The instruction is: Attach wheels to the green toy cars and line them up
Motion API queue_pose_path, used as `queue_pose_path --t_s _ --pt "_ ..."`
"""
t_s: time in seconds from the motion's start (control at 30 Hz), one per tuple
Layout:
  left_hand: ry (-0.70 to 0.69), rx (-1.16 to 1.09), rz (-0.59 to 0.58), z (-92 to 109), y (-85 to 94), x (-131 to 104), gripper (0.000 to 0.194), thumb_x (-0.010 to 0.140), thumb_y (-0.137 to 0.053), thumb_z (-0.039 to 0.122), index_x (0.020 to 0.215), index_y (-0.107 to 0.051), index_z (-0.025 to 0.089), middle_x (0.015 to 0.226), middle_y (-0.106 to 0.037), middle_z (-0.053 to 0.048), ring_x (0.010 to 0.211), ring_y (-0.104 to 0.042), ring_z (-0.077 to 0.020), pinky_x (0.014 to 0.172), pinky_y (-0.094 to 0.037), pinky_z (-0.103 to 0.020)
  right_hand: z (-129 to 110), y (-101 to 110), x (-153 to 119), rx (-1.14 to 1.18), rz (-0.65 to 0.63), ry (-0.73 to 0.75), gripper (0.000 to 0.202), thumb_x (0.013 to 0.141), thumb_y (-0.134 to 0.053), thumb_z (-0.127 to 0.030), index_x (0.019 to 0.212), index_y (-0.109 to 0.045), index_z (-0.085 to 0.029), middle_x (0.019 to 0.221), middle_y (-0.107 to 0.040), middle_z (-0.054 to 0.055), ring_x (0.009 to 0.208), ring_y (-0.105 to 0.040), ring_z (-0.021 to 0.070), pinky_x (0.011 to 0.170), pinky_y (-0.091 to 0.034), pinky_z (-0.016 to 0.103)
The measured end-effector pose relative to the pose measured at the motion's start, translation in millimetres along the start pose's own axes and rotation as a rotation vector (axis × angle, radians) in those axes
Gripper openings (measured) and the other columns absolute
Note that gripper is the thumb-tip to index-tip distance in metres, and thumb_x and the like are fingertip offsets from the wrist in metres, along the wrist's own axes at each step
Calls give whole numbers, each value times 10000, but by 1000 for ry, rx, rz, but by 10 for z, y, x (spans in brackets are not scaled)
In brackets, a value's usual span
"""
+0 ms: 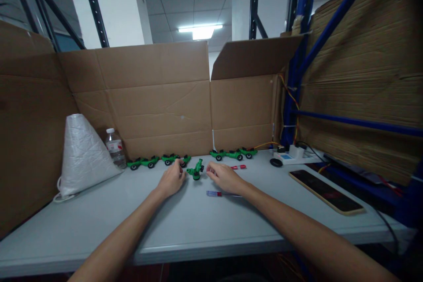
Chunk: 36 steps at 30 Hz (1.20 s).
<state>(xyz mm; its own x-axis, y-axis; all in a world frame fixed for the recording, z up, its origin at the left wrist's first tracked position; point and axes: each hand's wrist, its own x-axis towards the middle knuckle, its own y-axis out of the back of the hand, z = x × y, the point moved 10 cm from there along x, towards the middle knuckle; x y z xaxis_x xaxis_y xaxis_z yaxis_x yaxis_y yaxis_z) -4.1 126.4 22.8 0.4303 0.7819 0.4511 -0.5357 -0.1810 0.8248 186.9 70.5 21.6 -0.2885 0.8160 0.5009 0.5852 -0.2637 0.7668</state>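
Observation:
A partly assembled green toy vehicle (196, 170) with black parts stands on the white table between my two hands, tilted up at one end. Close to its left, my left hand (172, 179) has its fingers curled in, in front of a row of green toy cars (170, 158). On its other side, my right hand (224, 176) has fingers bent together in a pinch near the vehicle. What either hand holds, if anything, is too small or hidden to make out. A screwdriver (214, 194) with a clear blue and red handle lies below my right hand, its shaft running under my wrist.
More green toy cars (234, 155) line the back edge. A red-handled tool (239, 167) lies behind my right hand. At right are a phone (327, 191), a black ring (276, 162) and a power strip (291, 156). A water bottle (115, 149) and silvery bag (84, 158) stand left; cardboard (158, 105) walls surround.

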Motion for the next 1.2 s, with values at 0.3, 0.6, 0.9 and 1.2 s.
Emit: queue_pose_path --t_s 0.3,0.6,0.9,1.2 --pt "-108 -232 60 289 183 10 359 1045 -467 490 1251 -601 227 1094 -689 -71 978 -634 -231 815 -483 -334 40 -61 -23 -4 -31 37 194 999 -589 -238 1186 -606 -187 995 -691 70 979 -631 230 877 -425 319" --pt "-95 -244 -11 215 57 21 380 962 -603 510 1179 -686 209 1175 -705 -110 1029 -636 -264 815 -499 -361 47 -141 -33 -33 -78 62 172 992 -593 -228 1155 -635 -194 997 -710 64 964 -644 224 862 -431 309" --pt "110 -461 34 -173 -65 132 422 908 -618 518 1139 -650 166 1082 -719 -94 883 -657 -224 832 -530 -371 98 -97 -39 -62 -69 0 110 993 -606 -265 1017 -682 -189 937 -730 67 880 -651 214 763 -392 286" --pt "139 -538 -60 -178 -120 146 512 902 -579 636 1019 -689 150 900 -714 -67 811 -639 -214 694 -490 -307 28 -92 -37 -23 -77 32 133 1009 -589 -290 1025 -667 -184 959 -726 71 876 -634 207 764 -391 289"
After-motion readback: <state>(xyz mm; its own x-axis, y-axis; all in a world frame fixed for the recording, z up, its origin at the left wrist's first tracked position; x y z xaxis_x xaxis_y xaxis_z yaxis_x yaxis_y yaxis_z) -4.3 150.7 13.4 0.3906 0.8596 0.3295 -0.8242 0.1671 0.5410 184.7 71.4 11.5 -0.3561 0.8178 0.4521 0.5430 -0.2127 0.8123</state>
